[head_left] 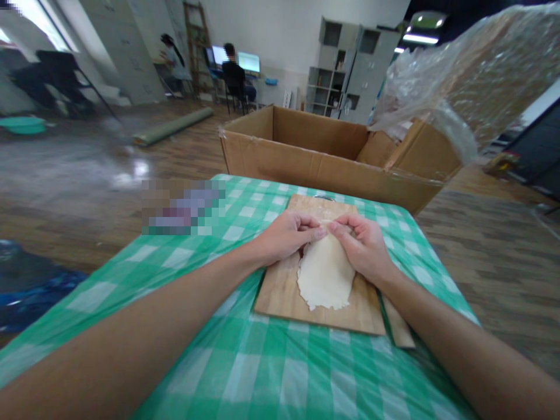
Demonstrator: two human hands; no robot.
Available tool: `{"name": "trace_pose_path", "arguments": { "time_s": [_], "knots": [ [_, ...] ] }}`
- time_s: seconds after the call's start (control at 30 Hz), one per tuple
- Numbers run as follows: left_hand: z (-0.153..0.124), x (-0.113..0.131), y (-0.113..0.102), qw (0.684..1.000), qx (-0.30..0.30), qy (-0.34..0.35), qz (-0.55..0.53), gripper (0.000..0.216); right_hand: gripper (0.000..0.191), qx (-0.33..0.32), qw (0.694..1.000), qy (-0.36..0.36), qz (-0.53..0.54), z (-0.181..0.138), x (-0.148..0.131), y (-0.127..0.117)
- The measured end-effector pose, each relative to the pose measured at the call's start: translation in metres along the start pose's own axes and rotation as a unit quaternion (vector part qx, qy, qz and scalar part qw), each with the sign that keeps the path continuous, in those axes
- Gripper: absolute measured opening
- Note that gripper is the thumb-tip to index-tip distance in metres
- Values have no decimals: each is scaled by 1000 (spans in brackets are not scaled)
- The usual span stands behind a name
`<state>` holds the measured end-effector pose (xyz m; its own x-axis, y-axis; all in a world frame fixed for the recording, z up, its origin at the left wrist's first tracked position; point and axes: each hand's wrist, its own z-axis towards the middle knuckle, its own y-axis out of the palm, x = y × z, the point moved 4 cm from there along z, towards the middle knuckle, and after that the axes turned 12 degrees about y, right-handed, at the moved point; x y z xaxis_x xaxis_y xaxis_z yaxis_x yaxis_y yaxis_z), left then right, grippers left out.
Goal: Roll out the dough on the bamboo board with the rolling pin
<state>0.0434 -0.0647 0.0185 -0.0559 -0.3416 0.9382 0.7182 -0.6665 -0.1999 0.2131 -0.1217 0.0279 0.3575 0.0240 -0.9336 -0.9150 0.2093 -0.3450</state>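
A flat, pale sheet of dough (327,274) with a ragged near edge lies on a wooden cutting board (280,291). My left hand (295,233) pinches its far edge between thumb and fingers. Close beside it, my right hand (361,242) pinches the same edge, the two thumbs almost meeting. Both hands hide part of the dough's far end. To the right of the board, partly under my right forearm, lies a narrow wooden strip (397,324); the rest of it is covered.
A green-and-white checked cloth (271,373) covers the table. Beyond its far edge stands a large open cardboard box (306,160), with a plastic-wrapped bulky item (472,81) at its right. A blurred-out item (184,209) is at the table's left edge. Two people sit far back.
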Motion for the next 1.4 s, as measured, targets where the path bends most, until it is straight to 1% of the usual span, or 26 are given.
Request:
{"name": "trace_pose_path", "arguments": {
  "time_s": [0.07,0.17,0.23,0.37,0.43,0.5,0.63,0.73,0.8,0.93,1.07,1.17,1.27,1.4],
  "knots": [
    [0,0,-1,1000,9,0,3,32,40,-17,1000,15,12,0,1,1],
    [1,-1,-2,1000,28,-2,4,33,43,-62,998,27,11,0,-1,3],
    [1,-3,-1,999,31,-4,-15,32,44,-77,996,44,8,-1,0,4],
    [2,-4,-1,997,-4,-17,-80,28,44,-70,995,63,18,-1,5,2],
    [1,-3,-3,997,-18,-25,-75,26,42,-69,994,74,29,-1,6,1],
    [1,-2,-5,998,-24,-26,-51,25,41,-81,993,79,35,-2,5,2],
    [1,-1,-6,1000,-13,-20,-17,22,41,-112,991,76,-13,-4,0,3],
    [2,-3,-6,999,3,-33,-18,21,43,-100,991,74,-42,-3,0,0],
    [3,-5,-6,998,-4,-44,-35,22,43,-100,991,75,-43,-3,1,0],
    [4,-5,-8,998,-35,-35,-33,24,41,-104,990,91,-32,-4,2,1],
    [4,-2,-9,1000,11,-2,1,18,44,-140,981,127,40,-4,8,3],
    [3,-1,-7,999,31,9,-1,19,45,-161,977,129,62,-3,15,4],
    [4,0,-7,1000,23,6,-9,20,43,-155,980,117,46,-3,16,2],
    [5,1,-8,1000,0,10,-13,20,40,-130,986,105,-3,-5,8,1]
  ]
}}
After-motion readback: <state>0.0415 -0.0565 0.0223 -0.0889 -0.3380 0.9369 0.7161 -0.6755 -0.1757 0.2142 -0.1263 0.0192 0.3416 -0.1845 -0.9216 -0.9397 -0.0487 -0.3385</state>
